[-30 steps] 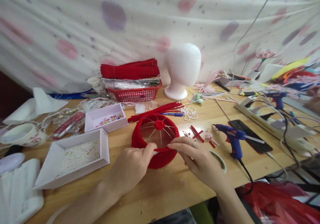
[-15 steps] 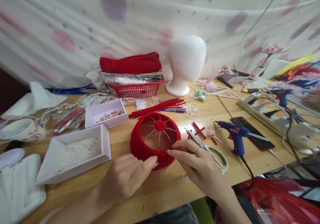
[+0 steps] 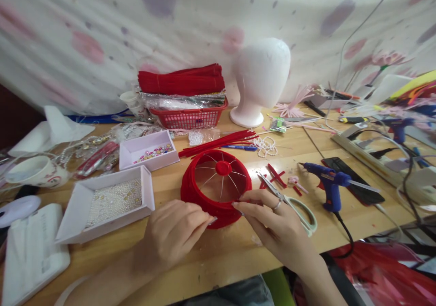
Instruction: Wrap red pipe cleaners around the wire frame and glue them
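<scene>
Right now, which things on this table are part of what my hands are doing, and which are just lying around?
In use: left hand and right hand, fingertips at the near rim of the red round frame.

Lying about: scissors, blue glue gun, bead tray, white foam head, red basket.

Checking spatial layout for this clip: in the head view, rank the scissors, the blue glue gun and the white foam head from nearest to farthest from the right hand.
1. Scissors: lying against the right hand, just to its right.
2. Blue glue gun: farther right, on the table.
3. White foam head: at the table's back, by the curtain.
</scene>
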`<state>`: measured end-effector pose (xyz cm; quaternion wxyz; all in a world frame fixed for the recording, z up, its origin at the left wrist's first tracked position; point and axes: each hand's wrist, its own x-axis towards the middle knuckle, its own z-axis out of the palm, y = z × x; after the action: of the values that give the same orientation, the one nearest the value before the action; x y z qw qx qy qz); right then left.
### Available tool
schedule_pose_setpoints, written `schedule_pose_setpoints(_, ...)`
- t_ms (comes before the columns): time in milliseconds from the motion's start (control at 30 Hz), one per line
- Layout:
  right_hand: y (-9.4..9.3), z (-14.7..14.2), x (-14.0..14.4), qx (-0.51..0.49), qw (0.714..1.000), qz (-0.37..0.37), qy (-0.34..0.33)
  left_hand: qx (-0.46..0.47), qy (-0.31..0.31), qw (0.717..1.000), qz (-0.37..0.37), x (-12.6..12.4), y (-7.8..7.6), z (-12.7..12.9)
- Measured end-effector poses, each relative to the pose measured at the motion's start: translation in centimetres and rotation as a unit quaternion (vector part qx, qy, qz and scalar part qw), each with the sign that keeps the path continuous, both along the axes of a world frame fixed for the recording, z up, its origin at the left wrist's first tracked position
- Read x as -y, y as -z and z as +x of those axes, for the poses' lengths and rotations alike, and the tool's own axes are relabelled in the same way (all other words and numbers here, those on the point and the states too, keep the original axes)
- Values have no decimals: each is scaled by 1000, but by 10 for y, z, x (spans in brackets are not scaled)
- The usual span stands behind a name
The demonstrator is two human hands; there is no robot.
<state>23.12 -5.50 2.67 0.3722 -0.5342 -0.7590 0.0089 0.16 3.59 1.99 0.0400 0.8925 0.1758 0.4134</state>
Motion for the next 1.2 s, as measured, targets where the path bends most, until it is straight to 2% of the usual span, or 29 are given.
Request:
schedule_pose_setpoints(100, 0, 1, -1, 4, 1000, 5, 3, 54, 15, 997, -51, 3, -8, 1)
schedule_pose_setpoints(167, 1, 1, -1, 5, 1000, 6, 4, 82, 62, 985, -136, 5, -13, 2)
schedule_pose_setpoints(233, 1, 2, -2, 4, 1000, 6, 3, 111, 89, 960, -240, 8, -14, 3)
schedule_pose_setpoints(300, 2, 2, -2, 3, 1000, 5, -1, 145, 79, 929, -332, 11, -14, 4)
schedule_pose_setpoints(433, 1, 3, -1, 10, 1000, 6, -6, 205, 56, 875, -434, 17, -14, 5)
schedule_pose_setpoints(533, -1, 3, -1, 21, 1000, 10, -5, 236, 72, 854, -458, 18, -15, 5)
schedule_pose_setpoints(633, -1, 2, -1, 22, 1000, 11, -7, 244, 76, 845, -470, 20, -15, 4)
schedule_pose_setpoints(867, -3, 1, -2, 19, 1000, 15, -7, 214, 52, 844, -489, 19, -19, -1)
schedule_pose_setpoints(1033, -3, 0, -3, 18, 1000, 20, -8, 144, 45, 856, -495, 15, -17, -9)
schedule_pose_setpoints(1200, -2, 1, -4, 16, 1000, 18, -13, 53, 52, 841, -537, 15, -3, -23)
